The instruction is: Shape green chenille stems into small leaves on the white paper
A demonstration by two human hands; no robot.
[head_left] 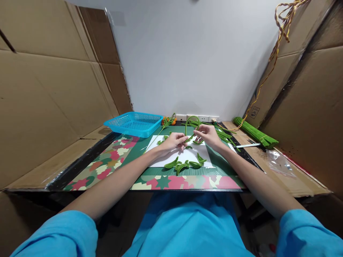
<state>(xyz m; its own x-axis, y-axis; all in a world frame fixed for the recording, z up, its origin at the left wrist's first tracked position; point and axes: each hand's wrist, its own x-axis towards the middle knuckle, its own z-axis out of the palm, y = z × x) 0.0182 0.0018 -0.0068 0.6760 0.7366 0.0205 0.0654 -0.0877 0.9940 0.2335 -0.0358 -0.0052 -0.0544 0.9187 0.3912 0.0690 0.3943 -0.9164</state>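
Where the head view looks down on the table [302, 184], one green strip [192, 116] stands bent into an upright loop above the paper [171, 153], toward the table's far edge.

Grip: left hand [175, 141], thumb and fingers pinching the strip low on the loop; right hand [209, 135], fingertips pinching it at the loop's right side. Exact ends: hidden by fingers.

Handling, as judged: very light; fuzzy, so unlikely to slip; soft outside, with a bendable core that appears to hold a curve; more prone to kinking than breaking. Best hold: fingertips near the crossing, light pressure, arch left untouched.

Also listed: curved green leaves [181, 166], several, on and over the paper's near edge; basket [150, 133], blue, toward the table's far left corner; bundle [254, 132] of green strips, along the table's right side.
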